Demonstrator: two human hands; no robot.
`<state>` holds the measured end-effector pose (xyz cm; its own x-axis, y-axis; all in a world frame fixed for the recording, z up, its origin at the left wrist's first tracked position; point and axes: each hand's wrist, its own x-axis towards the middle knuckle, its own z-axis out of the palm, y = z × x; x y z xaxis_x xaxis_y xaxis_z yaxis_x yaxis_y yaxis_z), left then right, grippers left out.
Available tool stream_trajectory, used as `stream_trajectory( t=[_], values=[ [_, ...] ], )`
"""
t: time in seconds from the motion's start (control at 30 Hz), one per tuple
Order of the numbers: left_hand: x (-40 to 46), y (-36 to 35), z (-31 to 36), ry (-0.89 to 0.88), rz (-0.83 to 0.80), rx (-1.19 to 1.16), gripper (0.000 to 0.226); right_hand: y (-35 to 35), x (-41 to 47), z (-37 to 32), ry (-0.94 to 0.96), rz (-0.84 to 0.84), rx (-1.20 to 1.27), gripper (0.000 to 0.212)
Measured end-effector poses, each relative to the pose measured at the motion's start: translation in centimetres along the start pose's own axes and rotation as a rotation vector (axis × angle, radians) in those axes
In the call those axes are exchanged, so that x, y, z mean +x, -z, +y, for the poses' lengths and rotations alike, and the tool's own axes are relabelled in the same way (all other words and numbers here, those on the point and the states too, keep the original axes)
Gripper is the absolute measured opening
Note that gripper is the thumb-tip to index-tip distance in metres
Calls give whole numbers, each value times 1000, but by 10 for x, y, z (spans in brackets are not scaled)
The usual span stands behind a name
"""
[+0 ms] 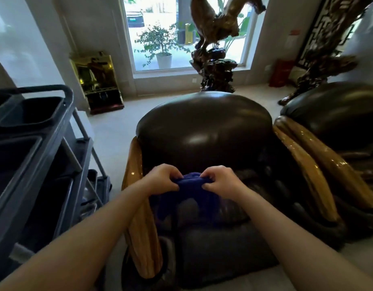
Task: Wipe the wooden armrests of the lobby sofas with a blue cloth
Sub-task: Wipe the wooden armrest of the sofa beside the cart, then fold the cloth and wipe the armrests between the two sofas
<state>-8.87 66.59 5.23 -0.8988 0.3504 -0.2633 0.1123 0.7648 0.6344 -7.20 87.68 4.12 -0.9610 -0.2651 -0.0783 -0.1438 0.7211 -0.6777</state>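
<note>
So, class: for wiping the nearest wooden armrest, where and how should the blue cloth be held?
Probably by its bunched top edge, from above, as the left hand and right hand grip the blue cloth now; the rest hangs loose beside the left armrest.

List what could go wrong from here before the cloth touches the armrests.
1. Both hands, left and right, hold the blue cloth bunched; a wadded cloth may wipe the curved left armrest unevenly.
2. The cleaning cart stands close beside that armrest, so the left elbow could knock it.
3. The glossy right armrest sits tight against the neighbouring sofa; its outer side may get missed.
</note>
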Motion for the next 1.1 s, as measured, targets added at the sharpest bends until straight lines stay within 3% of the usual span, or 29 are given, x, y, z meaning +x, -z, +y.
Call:
stream_trajectory(
  t=[0.23, 0.47, 0.77, 1.1],
  values=[
    [33, -9, 151, -165, 7, 89, 33, 136, -60, 34, 7, 176, -98, 23],
    [85, -94, 282, -264, -16, 86, 31, 248, -125, 140, -4, 206, -140, 21],
    [169, -225, 387, -293, -115, 89, 26, 333, -172, 294, -138, 124, -105, 21],
    [317, -299, 442, -281, -171, 70, 25, 405, -117, 432, -228, 69, -35, 19]
  ],
)
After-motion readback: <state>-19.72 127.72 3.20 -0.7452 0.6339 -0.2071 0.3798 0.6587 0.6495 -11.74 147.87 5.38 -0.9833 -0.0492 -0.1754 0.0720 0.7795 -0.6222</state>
